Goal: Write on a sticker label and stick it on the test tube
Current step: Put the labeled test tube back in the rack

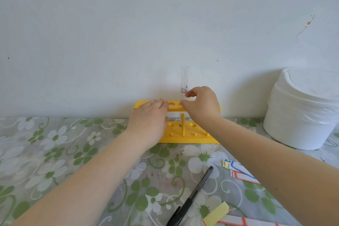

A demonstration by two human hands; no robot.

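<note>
A clear glass test tube [184,77] stands upright in a hole of the yellow rack [185,137] against the wall. A white sticker label [184,90] with a red edge and writing is wrapped around it. My right hand [201,105] pinches the tube just below the label, thumb and forefinger around it. My left hand [149,121] lies flat on the rack's left end, palm down and fingers together, covering that side. A black pen [194,194] lies on the flowered tablecloth in front.
A large white lidded tub [302,108] stands at the right against the wall. Red- and blue-edged sticker labels [238,170] lie right of the pen. A yellow backing strip [217,213] and more labels sit at the bottom edge.
</note>
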